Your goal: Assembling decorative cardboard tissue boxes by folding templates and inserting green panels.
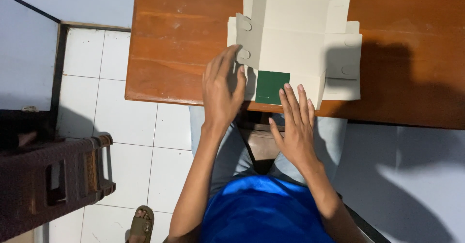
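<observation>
A flat, unfolded grey cardboard box blank [295, 44] lies on the brown wooden table [179, 39], reaching the table's near edge. One panel at its near edge shows a dark green face [271, 85]. My left hand [222, 90] rests on the blank's left side, fingers lifting a side flap with round notches [248, 42]. My right hand [295, 126] lies flat at the near edge, fingertips touching the blank just right of the green panel.
White floor tiles [121, 117] lie to the left of the table. A dark brown woven plastic stool [53, 175] stands at the lower left. A sandalled foot [141, 223] shows at the bottom. A shadow falls across the table's right part.
</observation>
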